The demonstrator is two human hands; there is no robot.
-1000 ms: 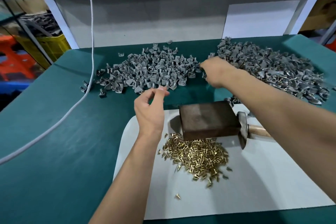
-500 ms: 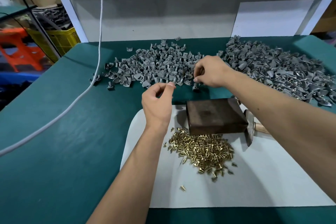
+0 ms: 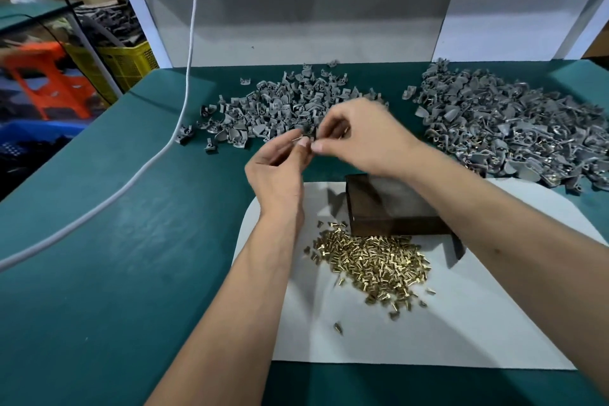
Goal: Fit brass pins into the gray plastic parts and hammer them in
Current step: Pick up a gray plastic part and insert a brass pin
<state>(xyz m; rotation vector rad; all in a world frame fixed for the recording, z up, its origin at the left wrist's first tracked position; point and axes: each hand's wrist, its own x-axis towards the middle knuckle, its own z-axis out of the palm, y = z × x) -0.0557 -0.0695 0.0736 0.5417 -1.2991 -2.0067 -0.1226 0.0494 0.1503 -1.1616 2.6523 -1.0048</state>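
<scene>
We see both hands raised together above the green worktop (image 3: pixel 99 273), just in front of the nearer heap of gray plastic parts (image 3: pixel 283 109). The right hand (image 3: pixel 359 138) pinches a single gray part (image 3: pixel 309 132) between thumb and curled fingers, and the left hand (image 3: pixel 276 171) pinches something thin at its fingertips right against that part; it is too blurred for us to say that it is a pin. A second, larger heap of gray parts (image 3: pixel 514 128) lies far right on the worktop, well apart from the first, with glints of metal among its pieces. Below the hands a white sheet (image 3: pixel 461 323) covers the worktop, and on it a loose pile of brass pins (image 3: pixel 375 264) spreads out, with a few strays near its front edge. Just behind the pins stands a dark block (image 3: pixel 392 211), and the right forearm crosses over its right end, hiding whatever lies there. A white cable (image 3: pixel 158 155) hangs down from above and trails across the worktop's left side. Beyond the left edge we make out a yellow crate (image 3: pixel 128 66) and an orange stool (image 3: pixel 49 82), both blurred.
</scene>
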